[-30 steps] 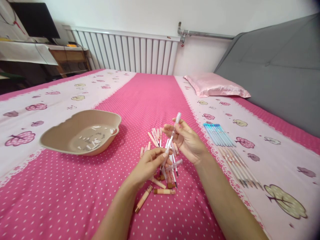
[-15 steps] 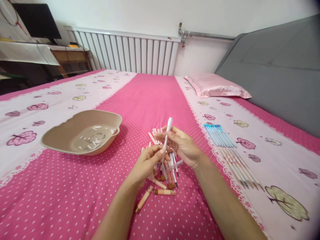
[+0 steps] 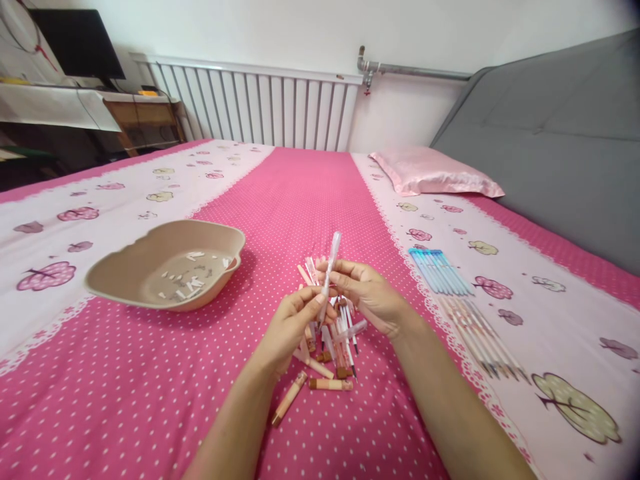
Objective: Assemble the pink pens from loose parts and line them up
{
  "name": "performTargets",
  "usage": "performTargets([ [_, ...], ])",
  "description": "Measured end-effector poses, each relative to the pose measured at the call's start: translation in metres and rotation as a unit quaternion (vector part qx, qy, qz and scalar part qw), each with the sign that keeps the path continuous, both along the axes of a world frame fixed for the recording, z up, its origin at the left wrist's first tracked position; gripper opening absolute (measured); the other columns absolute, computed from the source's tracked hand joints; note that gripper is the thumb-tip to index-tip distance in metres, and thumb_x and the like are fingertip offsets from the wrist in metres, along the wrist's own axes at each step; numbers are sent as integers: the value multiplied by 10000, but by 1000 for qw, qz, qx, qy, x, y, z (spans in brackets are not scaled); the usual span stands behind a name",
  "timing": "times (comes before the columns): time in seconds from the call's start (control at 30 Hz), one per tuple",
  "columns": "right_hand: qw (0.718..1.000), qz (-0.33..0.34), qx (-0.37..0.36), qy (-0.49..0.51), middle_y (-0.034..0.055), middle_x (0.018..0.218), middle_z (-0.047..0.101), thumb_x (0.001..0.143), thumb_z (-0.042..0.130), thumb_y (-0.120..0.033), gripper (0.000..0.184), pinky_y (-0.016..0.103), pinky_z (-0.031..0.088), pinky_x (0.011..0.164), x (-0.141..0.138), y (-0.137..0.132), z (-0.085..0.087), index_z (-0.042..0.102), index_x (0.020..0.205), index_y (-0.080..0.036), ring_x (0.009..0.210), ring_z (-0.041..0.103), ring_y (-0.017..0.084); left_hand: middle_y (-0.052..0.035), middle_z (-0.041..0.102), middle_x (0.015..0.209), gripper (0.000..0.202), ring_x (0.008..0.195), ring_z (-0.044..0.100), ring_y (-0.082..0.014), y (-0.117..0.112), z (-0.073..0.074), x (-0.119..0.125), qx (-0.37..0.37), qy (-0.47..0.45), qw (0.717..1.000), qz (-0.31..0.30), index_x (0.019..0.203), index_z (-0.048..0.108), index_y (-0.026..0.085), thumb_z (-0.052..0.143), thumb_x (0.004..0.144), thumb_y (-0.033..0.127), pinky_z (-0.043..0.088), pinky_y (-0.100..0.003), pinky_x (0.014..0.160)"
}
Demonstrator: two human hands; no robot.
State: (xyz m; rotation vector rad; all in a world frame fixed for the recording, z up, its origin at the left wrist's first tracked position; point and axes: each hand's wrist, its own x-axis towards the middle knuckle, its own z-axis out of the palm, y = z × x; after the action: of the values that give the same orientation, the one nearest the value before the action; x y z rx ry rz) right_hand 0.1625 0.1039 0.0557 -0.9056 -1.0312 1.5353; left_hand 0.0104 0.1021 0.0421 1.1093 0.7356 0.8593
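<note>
A slim pen with a clear cap stands almost upright between both my hands. My left hand pinches its lower end. My right hand grips it higher up with curled fingers. Beneath them on the pink dotted bedspread lies a loose pile of pen parts: pink and tan barrels, refills, caps. To the left stands a beige bowl with several small white pieces inside.
A neat row of finished pens with blue caps lies on the pale strip to the right. A pink pillow and a grey headboard are at the far right, a white radiator behind.
The pen has swung from tilted right to nearly upright and moved slightly left. Both hands have shifted a little left with it.
</note>
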Motion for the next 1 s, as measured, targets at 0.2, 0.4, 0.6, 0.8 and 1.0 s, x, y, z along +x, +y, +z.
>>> performTargets([
  [0.2,1000,4,5,-7,54,948,663,740,693,-295,275,215,491,592,0,0,-1,679,995,-196,743,600,115,-27,607,687,187,622,536,-108,0,-1,0,-1,-3,1000,-4,870,648,139,612,792,305,424,-214,606],
  [0.4,1000,0,12,-25,55,923,673,732,699,-323,290,231,490,609,1,1,-3,683,988,-187,728,610,117,-28,608,691,193,619,540,-106,0,-1,0,7,11,1000,-3,871,643,135,619,786,307,429,-216,606],
  [0.6,1000,0,9,-28,38,849,678,731,704,-311,286,215,478,606,0,1,-3,687,983,-178,685,606,99,-26,601,694,176,587,527,-96,0,-2,0,0,11,1000,-7,833,640,132,608,797,301,428,-213,589],
  [0.8,1000,12,-25,8,47,869,688,711,725,-269,261,199,496,603,2,1,-1,694,950,-168,679,616,93,-29,588,678,190,609,527,-102,2,-3,-2,0,-3,999,-32,801,643,125,583,816,304,427,-207,594],
  [1.0,999,30,-24,6,37,801,674,725,714,-285,268,212,497,578,5,1,-2,689,967,-173,628,594,94,-27,581,649,243,583,517,-97,1,-3,-3,-8,-19,999,-50,722,628,121,575,822,336,427,-210,599],
])
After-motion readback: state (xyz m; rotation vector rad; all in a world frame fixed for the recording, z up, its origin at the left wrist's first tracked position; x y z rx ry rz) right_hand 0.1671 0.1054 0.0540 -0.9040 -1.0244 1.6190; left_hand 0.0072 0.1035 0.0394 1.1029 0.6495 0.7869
